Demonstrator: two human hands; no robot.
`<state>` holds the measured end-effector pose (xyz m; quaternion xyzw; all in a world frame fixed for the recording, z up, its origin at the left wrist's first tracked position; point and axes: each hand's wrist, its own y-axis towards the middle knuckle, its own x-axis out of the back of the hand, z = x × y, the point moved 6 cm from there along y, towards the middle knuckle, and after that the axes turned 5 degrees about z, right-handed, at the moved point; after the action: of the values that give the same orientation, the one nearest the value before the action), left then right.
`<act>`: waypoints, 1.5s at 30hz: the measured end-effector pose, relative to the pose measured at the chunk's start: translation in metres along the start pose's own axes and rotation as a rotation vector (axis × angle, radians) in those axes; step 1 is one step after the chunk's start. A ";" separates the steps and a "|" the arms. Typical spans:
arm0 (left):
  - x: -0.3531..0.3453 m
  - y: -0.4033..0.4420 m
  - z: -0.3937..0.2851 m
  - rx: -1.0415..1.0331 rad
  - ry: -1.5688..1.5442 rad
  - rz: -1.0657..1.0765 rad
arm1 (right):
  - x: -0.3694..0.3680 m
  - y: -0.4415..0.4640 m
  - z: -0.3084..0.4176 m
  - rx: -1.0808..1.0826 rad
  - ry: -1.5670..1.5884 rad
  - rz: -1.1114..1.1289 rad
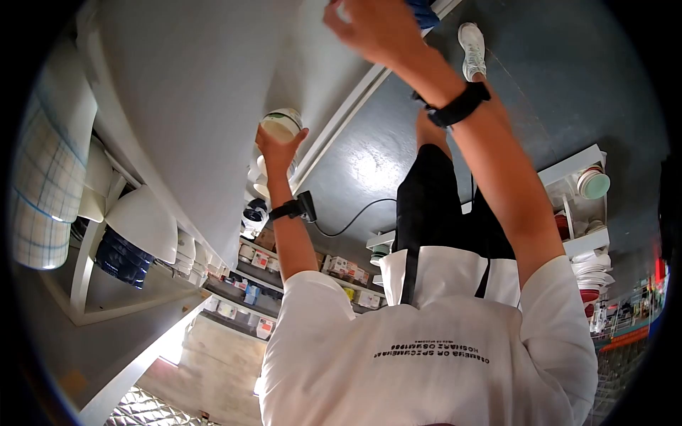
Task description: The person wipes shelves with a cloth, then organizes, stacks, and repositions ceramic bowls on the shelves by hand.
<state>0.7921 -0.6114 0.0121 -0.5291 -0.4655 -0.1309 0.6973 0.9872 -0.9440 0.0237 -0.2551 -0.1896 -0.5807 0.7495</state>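
Could drop bowl (281, 128) by loosening left hand (280, 149), half-curled around it; cannot tell opening or hold of right hand (376, 32).

Site looked like a tableware shop or its stockroom; which could not be told. Evidence: checked bowls (46, 170), white bowls (145, 220) and dark blue bowls (122, 259) were stacked at frame left. Small boxes (344, 268) lined racks. At right, a low white unit (568, 167) held pale green dishes (594, 184), with stacked plates (593, 270) nearby.

Bowl (282, 123) between stacked bowls (123, 258) left, floor (575, 92) right
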 end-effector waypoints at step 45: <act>0.050 0.030 -0.145 -0.434 0.031 -0.132 | -0.119 -0.051 -0.013 -0.256 0.490 0.703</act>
<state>0.9128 -0.7088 0.0322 -0.6331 -0.4492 -0.2813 0.5641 0.9071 -0.8694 -0.0472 -0.2497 0.1654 -0.3530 0.8864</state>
